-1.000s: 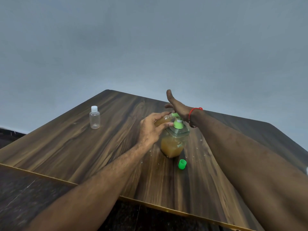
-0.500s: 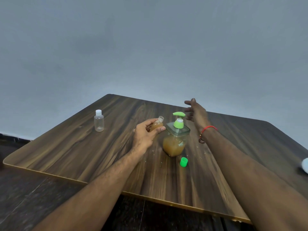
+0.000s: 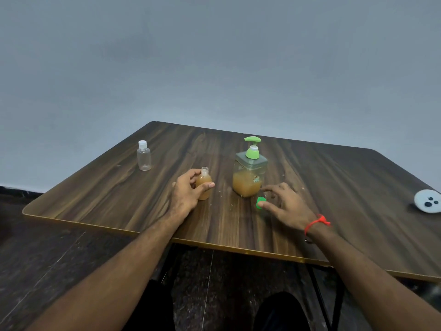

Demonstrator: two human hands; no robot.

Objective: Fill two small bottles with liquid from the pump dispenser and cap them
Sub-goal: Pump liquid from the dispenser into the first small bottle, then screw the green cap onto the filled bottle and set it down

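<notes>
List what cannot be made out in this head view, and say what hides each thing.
- Green cap: whether the right hand grips it; the fingers blur.
- Filled bottle: its near side, behind the left hand.
- White object: cut off by the right edge.
- Dispenser label: too small.
</notes>
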